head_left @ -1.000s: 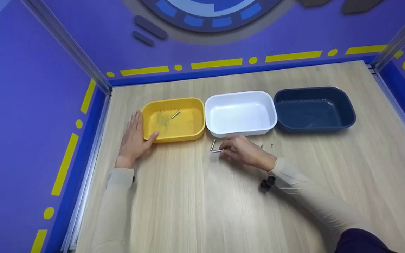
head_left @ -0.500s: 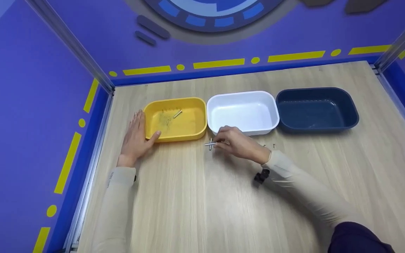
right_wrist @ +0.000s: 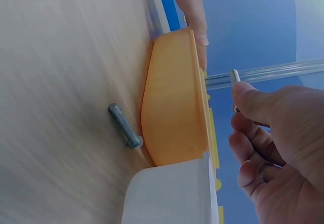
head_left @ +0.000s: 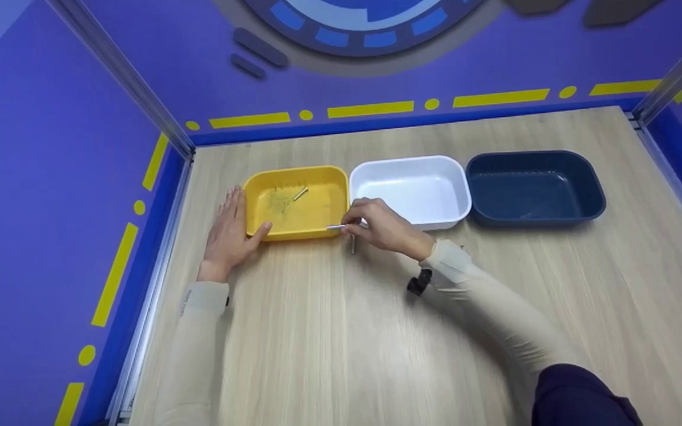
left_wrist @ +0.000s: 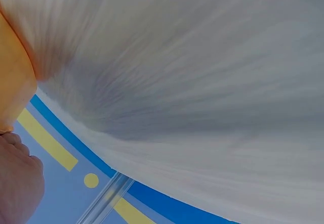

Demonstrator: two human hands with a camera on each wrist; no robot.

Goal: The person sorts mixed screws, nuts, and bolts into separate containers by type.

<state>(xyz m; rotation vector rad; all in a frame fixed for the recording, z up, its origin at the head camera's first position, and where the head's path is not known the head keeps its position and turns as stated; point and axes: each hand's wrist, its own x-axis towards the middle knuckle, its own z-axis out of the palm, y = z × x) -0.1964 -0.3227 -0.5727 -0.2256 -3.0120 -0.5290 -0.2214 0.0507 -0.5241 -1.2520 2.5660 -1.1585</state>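
My left hand lies with straight fingers along the left side of the yellow bin, its thumb at the front rim. Between thumb and fingertips, my right hand pinches a screw that overlaps the bin's front right corner. The right wrist view shows the screw's threaded end sticking out past the thumb, above the bin's rim. Another screw lies on the table close to the yellow bin. Inside that bin rests one larger screw, with several tiny dark pieces around it.
A white bin stands against the yellow one, and a dark blue bin adjoins it on the right. Part of a tiny screw shows beyond the right sleeve. Blue panels wall in the back and sides.
My right hand has carried the pinched screw left and away from me, from over the table to the yellow bin's rim. The left hand keeps its place.
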